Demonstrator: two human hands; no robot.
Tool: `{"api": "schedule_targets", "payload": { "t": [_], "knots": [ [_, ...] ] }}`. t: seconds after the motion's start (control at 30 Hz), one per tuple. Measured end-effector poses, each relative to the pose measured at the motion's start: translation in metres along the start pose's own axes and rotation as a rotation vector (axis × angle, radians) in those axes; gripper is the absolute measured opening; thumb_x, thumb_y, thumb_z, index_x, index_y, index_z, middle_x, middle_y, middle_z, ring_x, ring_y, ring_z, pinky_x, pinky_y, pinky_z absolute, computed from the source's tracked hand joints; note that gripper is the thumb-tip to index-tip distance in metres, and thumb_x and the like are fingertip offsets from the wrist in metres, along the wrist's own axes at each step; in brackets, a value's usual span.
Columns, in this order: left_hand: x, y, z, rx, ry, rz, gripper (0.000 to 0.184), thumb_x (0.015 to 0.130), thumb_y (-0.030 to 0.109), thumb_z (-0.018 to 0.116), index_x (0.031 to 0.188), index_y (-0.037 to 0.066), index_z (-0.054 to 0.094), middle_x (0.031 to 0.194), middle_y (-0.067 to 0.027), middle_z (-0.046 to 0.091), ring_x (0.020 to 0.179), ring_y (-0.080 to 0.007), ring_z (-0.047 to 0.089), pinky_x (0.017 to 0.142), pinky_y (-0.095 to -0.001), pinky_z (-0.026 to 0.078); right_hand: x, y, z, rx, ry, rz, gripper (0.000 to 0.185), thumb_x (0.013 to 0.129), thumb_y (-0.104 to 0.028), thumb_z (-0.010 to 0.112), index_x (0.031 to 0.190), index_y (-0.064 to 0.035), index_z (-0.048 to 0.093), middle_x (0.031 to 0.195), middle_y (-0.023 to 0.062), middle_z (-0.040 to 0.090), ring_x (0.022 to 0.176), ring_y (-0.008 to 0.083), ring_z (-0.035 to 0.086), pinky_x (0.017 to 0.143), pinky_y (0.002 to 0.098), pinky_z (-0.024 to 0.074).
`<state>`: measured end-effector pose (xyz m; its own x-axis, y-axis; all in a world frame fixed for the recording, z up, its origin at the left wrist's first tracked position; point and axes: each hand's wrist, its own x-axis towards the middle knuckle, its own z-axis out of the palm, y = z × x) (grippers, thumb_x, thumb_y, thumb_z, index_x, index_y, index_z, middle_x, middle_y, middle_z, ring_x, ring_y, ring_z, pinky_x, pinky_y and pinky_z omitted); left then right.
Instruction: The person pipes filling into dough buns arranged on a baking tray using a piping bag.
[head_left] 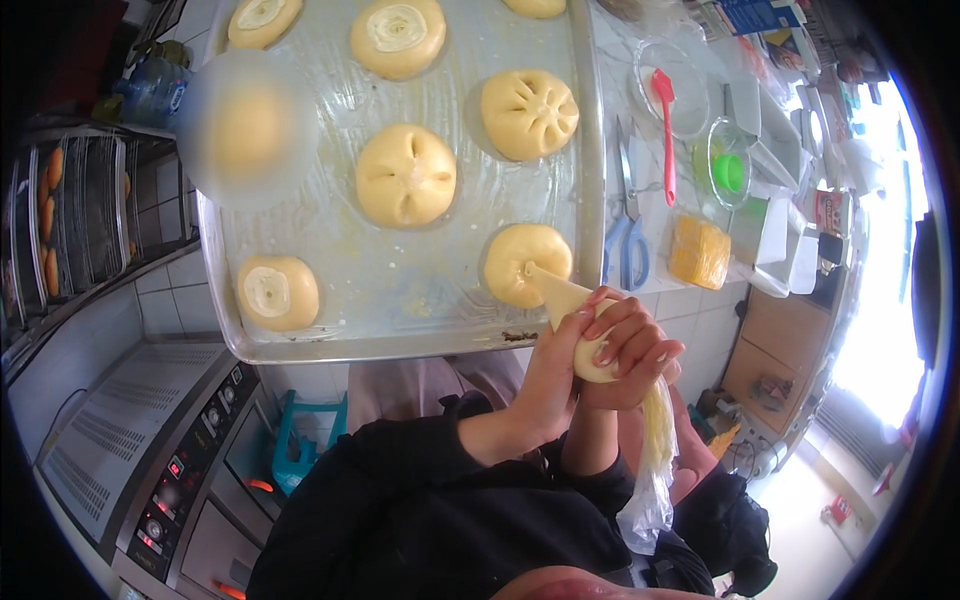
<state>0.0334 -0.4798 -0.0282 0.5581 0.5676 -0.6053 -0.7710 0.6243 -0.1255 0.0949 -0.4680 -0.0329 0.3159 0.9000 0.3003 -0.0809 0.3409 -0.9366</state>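
Observation:
Both my hands are wrapped round a clear piping bag (657,440) of pale yellow filling. My left hand (550,375) grips its lower part near the tip, and my right hand (625,350) squeezes the fuller part beside it. The tip touches the middle of a round dough bun (515,255) at the near right of the metal tray (420,347). A bun with several slits (530,113) lies farther back, and one with a few dents (405,178) is left of it. Buns with pale cream swirls (278,293) sit at the left and far side.
Right of the tray lie blue-handled scissors (628,250), a red brush (666,140), a yellow wrapped block (699,252) and a bowl with a green item (728,172). An oven (175,460), a teal stool (290,440) and a rack (75,220) stand at the left.

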Motion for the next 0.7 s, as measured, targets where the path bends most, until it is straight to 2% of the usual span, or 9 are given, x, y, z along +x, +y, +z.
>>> {"api": "schedule_targets", "payload": {
  "t": [0.13,0.4,0.6,0.7],
  "knots": [
    [-0.002,-0.006,-0.008,0.045,-0.008,0.000,0.029,0.085,0.029,0.033,0.105,0.010,0.041,0.081,-0.0003,0.045,0.077,-0.0060,0.046,0.070,-0.0219,0.039,-0.003,-0.002,-0.001,0.031,0.004,0.038,0.048,0.089,-0.033,0.023,0.047,-0.0119,0.031,0.041,0.0029,0.037,0.046,0.0173,0.044,0.066,0.0383,0.0407],
    [-0.001,-0.004,0.000,0.072,-0.042,-0.051,0.030,0.085,0.028,0.033,0.106,0.009,0.041,0.087,-0.0016,0.047,0.082,-0.0071,0.048,0.074,-0.0229,0.040,-0.001,-0.006,-0.003,-0.086,0.036,-0.034,0.044,0.089,-0.029,0.024,0.049,-0.0117,0.030,0.041,0.0026,0.036,0.043,0.0169,0.042,0.062,0.0370,0.0419],
    [-0.001,0.001,0.001,0.089,-0.032,-0.038,0.031,0.084,0.027,0.033,0.108,0.008,0.041,0.089,-0.0024,0.047,0.083,-0.0072,0.048,0.074,-0.0223,0.041,0.004,-0.001,0.001,-0.027,0.014,-0.086,0.045,0.090,-0.028,0.023,0.049,-0.0115,0.030,0.041,0.0023,0.035,0.042,0.0167,0.042,0.061,0.0377,0.0422],
    [-0.002,0.003,0.001,0.069,-0.045,-0.025,0.030,0.084,0.026,0.034,0.106,0.008,0.041,0.089,-0.0026,0.047,0.084,-0.0074,0.048,0.074,-0.0224,0.041,0.006,-0.003,0.003,-0.055,0.005,-0.045,0.045,0.089,-0.028,0.023,0.048,-0.0116,0.030,0.041,0.0022,0.035,0.042,0.0168,0.042,0.061,0.0377,0.0421]
  ]
}}
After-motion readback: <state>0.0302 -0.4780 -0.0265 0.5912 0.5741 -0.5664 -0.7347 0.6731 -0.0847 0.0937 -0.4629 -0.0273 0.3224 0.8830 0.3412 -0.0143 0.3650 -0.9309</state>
